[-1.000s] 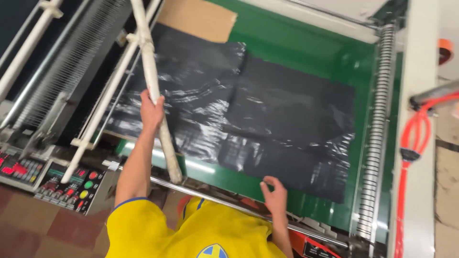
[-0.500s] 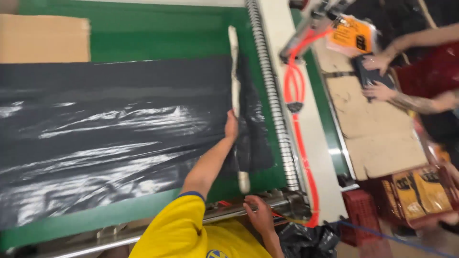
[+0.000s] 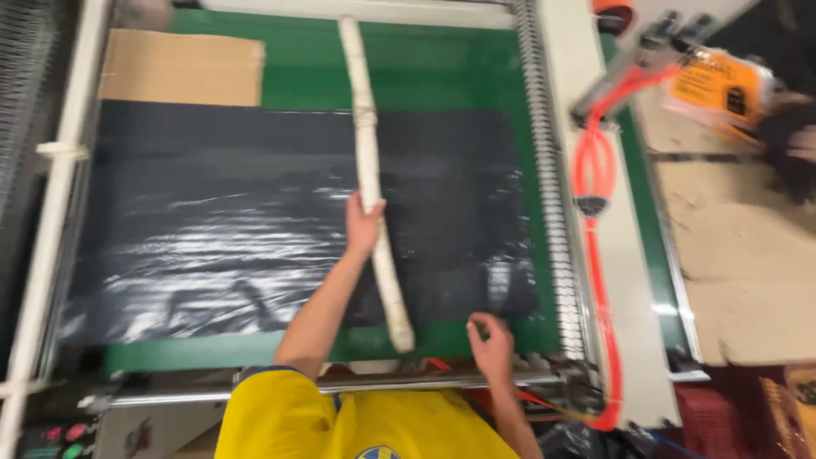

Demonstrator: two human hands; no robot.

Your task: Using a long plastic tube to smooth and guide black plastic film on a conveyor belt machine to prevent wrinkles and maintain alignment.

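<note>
A black plastic sheet covers the green table. Across it a long white stick runs near to far. The left hand clamps its middle; the right hand, fingers loosely curled and empty, rests at the sheet's near-right corner.

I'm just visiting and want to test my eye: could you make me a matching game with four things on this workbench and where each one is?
Things:
1. white stick
2. black plastic sheet
3. cardboard piece
4. orange hose

Places:
A. far left corner
B. in the left hand
C. along the right edge
D. spread over the green table

Pairs: 1-B, 2-D, 3-A, 4-C
</note>
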